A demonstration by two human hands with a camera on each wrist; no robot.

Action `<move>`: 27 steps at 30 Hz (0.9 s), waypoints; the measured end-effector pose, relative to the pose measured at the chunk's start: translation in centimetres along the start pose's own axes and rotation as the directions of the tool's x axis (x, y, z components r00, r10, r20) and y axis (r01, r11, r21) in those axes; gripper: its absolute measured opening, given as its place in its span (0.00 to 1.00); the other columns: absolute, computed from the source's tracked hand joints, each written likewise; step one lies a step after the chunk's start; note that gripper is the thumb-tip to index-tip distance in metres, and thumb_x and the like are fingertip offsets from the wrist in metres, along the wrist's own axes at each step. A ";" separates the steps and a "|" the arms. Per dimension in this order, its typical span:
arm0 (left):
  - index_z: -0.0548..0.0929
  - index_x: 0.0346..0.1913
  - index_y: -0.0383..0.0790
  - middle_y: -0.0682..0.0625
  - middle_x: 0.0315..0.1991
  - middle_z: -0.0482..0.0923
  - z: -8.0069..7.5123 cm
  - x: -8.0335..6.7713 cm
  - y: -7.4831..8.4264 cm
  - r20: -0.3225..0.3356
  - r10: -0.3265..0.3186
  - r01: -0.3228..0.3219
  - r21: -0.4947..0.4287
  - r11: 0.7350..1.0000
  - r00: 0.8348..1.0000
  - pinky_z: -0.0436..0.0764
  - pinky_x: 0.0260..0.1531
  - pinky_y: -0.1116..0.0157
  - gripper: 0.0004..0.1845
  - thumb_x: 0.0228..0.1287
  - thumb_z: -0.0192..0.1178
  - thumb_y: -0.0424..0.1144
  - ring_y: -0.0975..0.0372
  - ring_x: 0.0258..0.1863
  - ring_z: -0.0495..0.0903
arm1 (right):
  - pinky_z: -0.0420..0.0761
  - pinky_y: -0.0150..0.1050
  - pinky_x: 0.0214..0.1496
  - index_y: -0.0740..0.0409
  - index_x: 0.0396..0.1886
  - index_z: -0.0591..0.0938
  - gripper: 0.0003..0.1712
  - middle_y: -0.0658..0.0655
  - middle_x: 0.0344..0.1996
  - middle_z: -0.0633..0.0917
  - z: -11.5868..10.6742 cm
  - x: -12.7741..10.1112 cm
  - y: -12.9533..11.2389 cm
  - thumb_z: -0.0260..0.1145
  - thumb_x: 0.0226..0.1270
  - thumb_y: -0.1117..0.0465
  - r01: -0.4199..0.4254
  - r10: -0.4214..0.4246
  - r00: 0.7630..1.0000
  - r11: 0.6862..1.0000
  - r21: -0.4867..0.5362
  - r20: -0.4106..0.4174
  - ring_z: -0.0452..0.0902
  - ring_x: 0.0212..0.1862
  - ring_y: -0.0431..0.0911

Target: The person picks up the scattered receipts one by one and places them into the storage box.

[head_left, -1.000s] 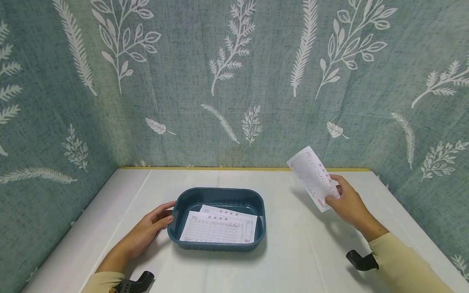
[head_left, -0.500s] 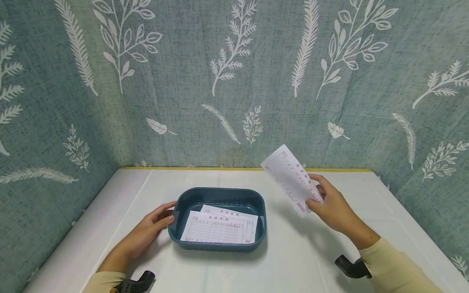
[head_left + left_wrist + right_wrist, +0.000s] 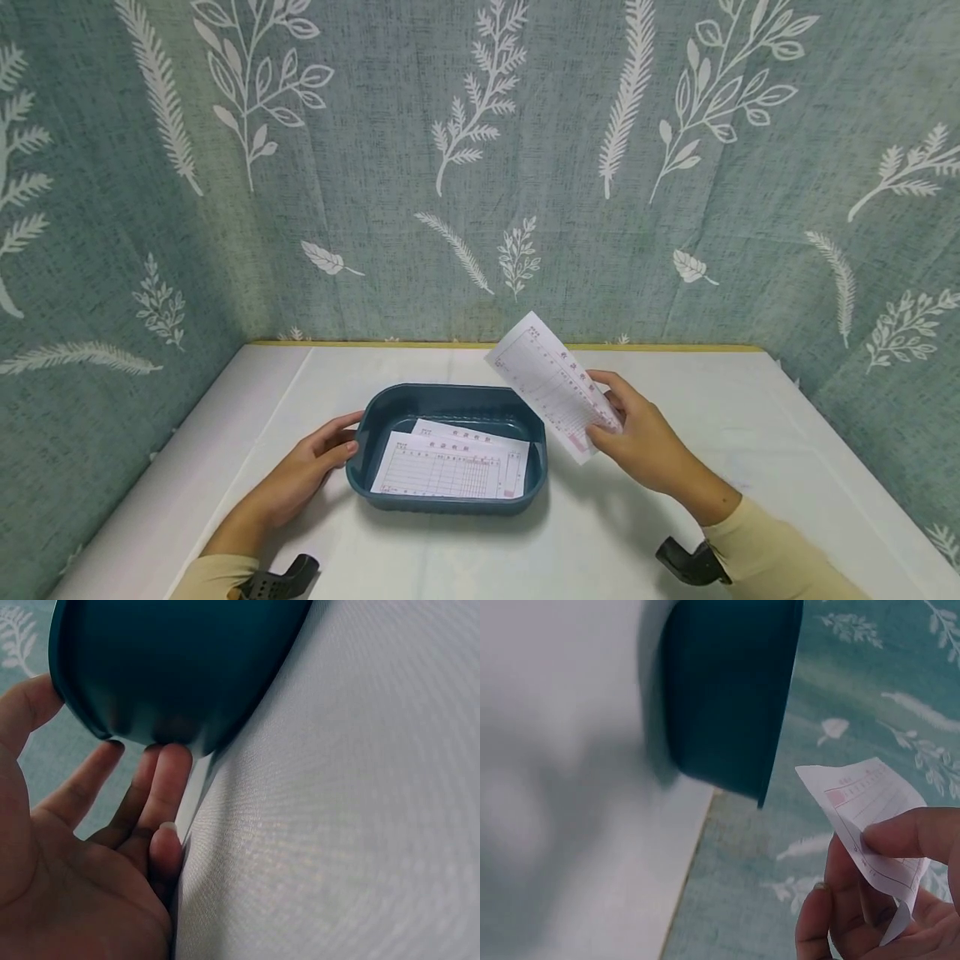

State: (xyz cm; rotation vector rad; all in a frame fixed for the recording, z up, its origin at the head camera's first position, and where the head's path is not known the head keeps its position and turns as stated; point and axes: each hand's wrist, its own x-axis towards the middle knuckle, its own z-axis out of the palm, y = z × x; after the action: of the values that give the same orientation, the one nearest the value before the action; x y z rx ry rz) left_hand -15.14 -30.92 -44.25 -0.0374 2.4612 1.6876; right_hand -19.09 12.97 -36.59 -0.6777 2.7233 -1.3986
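Note:
A dark teal tray [image 3: 375, 412] stands on the white table, with two printed paper slips [image 3: 442, 468] lying flat inside it. My left hand [image 3: 315, 462] rests against the tray's left end, fingers straight, thumb on the rim; the left wrist view shows those fingers [image 3: 161, 787] touching the tray [image 3: 187, 667] wall. My right hand [image 3: 637, 437] pinches another printed slip [image 3: 551, 383] by its lower end and holds it tilted in the air over the tray's right rim. In the right wrist view the slip [image 3: 870, 802] sits between thumb and fingers, with the tray [image 3: 727, 697] beyond.
The white table [image 3: 675, 533] is closed in on three sides by teal cloth [image 3: 375, 167] with white leaf prints. A yellow strip [image 3: 337, 342] runs along the table's back edge. Black wrist mounts [image 3: 686, 562] show near both sleeves.
My right hand has carried the slip leftward from the table's right part to just above the tray's right rim. My left hand has stayed against the tray.

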 end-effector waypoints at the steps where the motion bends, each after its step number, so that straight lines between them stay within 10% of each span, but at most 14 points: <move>1: 0.61 0.76 0.41 0.36 0.70 0.67 0.0 0.0 0.0 -0.002 -0.003 0.003 -0.003 1.000 1.000 0.69 0.65 0.53 0.32 0.75 0.55 0.48 0.46 0.70 0.66 | 0.79 0.37 0.36 0.58 0.71 0.65 0.37 0.63 0.44 0.83 0.2 0.0 -0.1 0.66 0.63 0.72 0.001 -0.001 1.000 1.000 0.009 0.004 0.80 0.42 0.50; 11: 0.60 0.76 0.43 0.36 0.72 0.65 0.0 -0.3 0.0 -0.012 -0.011 0.011 -0.011 1.000 1.000 0.64 0.69 0.45 0.33 0.74 0.56 0.48 0.45 0.72 0.64 | 0.79 0.36 0.36 0.55 0.69 0.67 0.36 0.61 0.43 0.84 2.5 0.4 -0.5 0.66 0.61 0.73 0.057 -0.060 0.996 0.997 0.050 0.063 0.80 0.41 0.48; 19: 0.62 0.76 0.42 0.36 0.70 0.67 0.0 0.1 0.2 -0.003 0.001 -0.001 -0.013 1.000 1.000 0.70 0.64 0.58 0.32 0.75 0.55 0.48 0.47 0.70 0.66 | 0.80 0.33 0.37 0.57 0.69 0.68 0.36 0.60 0.44 0.86 4.0 1.5 -0.8 0.65 0.60 0.74 0.184 -0.188 0.976 0.982 0.048 0.106 0.80 0.39 0.43; 27: 0.62 0.76 0.42 0.36 0.70 0.67 0.1 0.2 0.2 -0.004 0.008 -0.008 -0.002 1.000 1.000 0.68 0.67 0.49 0.32 0.75 0.55 0.48 0.46 0.70 0.66 | 0.75 0.32 0.28 0.53 0.68 0.69 0.36 0.60 0.47 0.85 5.2 2.4 -1.0 0.58 0.57 0.75 0.143 -0.143 0.977 0.990 0.013 0.156 0.77 0.35 0.43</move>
State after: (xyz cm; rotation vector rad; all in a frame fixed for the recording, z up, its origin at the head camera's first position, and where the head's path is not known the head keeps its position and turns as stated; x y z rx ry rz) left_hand -15.32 -30.76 -44.11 -0.0309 2.4658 1.6943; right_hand -19.90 7.53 -38.52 -0.9572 2.5980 -1.3100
